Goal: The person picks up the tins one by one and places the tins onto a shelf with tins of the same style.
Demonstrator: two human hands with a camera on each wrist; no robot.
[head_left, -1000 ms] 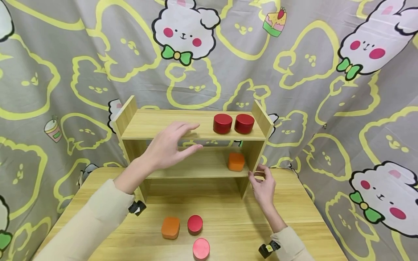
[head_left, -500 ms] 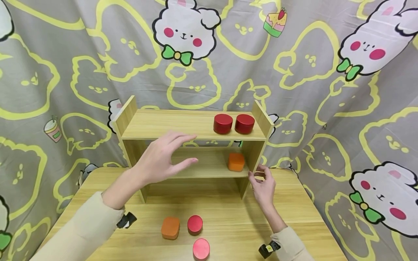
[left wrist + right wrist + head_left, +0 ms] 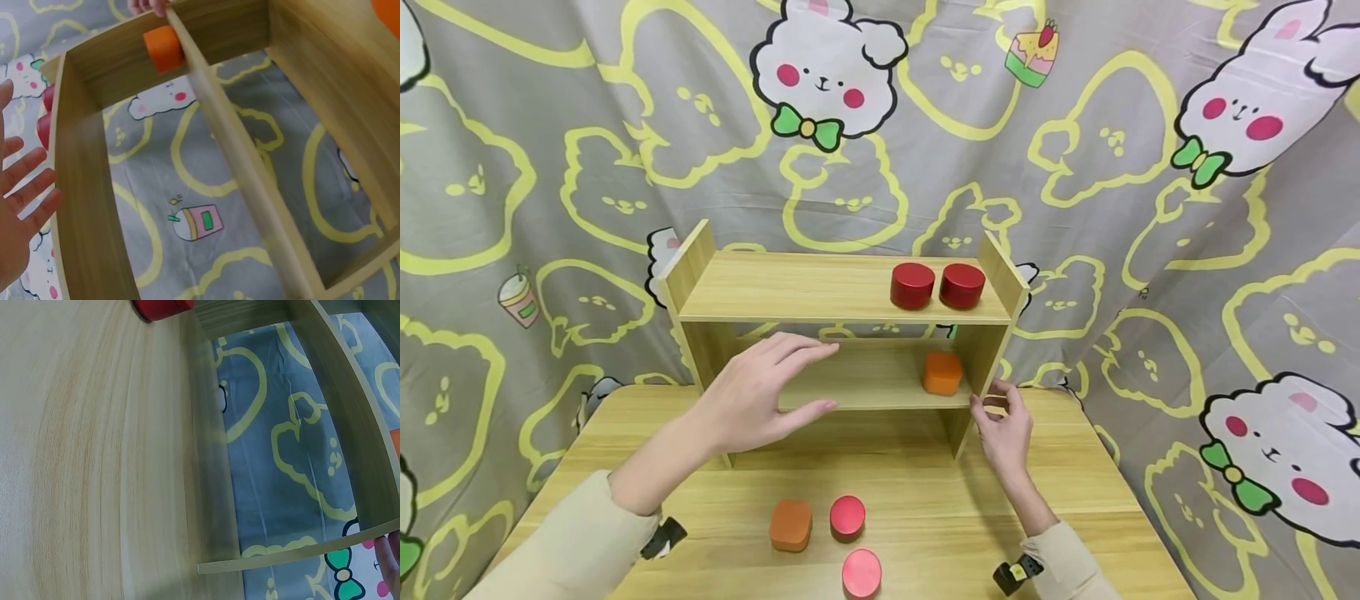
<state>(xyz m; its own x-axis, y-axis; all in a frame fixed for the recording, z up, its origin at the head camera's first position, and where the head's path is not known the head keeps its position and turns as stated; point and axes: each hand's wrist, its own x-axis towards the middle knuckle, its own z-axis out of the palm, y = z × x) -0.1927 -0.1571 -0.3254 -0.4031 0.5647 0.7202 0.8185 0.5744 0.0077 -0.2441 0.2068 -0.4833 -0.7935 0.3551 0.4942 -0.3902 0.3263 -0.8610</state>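
Observation:
My left hand hovers in front of the left half of a two-tier wooden shelf, fingers extended, thumb apart, nothing held. In the left wrist view its spread fingers appear beside the upper board. At the shelf's right side panel, my right hand holds the edge, thumb at the front and fingers curled by the outer face. Two red round tins stand on the top board's right end. An orange rounded-square box sits on the middle board, near the right panel.
On the wooden table before the shelf lie another orange box, a red round tin and a pinkish-red round tin. A patterned grey curtain hangs close behind and beside the table.
My left hand has moved down and to the left, from the top board's front edge to the level of the middle board. The right hand, shelf, tins and boxes stay put.

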